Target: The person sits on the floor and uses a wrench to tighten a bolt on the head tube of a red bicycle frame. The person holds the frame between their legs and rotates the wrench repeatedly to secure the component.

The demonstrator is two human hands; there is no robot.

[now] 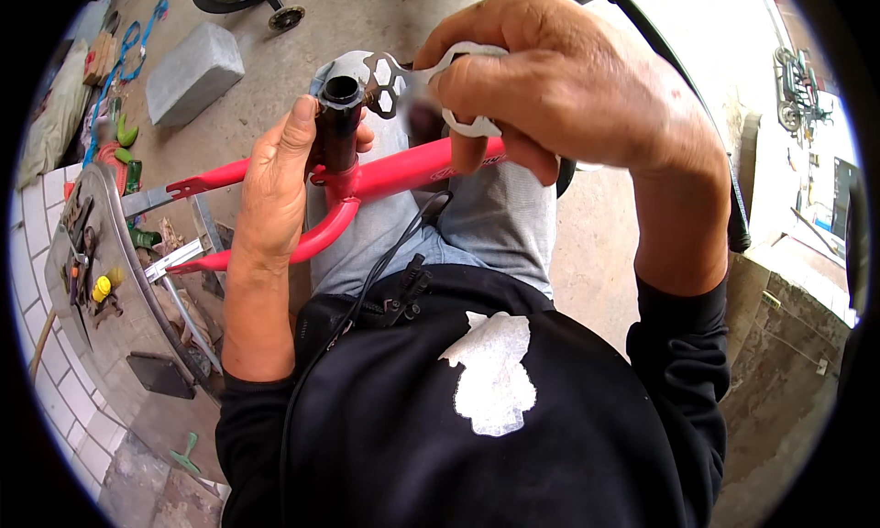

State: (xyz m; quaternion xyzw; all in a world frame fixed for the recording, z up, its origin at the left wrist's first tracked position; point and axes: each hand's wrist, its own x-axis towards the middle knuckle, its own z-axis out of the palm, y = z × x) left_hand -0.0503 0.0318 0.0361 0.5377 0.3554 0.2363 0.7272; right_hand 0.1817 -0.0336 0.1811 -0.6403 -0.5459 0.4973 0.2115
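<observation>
Hands (pixel 275 189) grip red frame (pixel 403 170), flat wrench (pixel 431 79); brick (pixel 194 71) beyond.

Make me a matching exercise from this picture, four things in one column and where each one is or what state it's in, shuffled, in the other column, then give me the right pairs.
Things
1. flat metal multi-wrench
2. red bike frame
3. grey concrete block
4. black tube end

Places or states
A. lying on the ground at upper left
B. gripped in the right hand
C. resting across the person's lap
D. open on top, with the left hand wrapped around it

Pairs: 1-B, 2-C, 3-A, 4-D
</observation>
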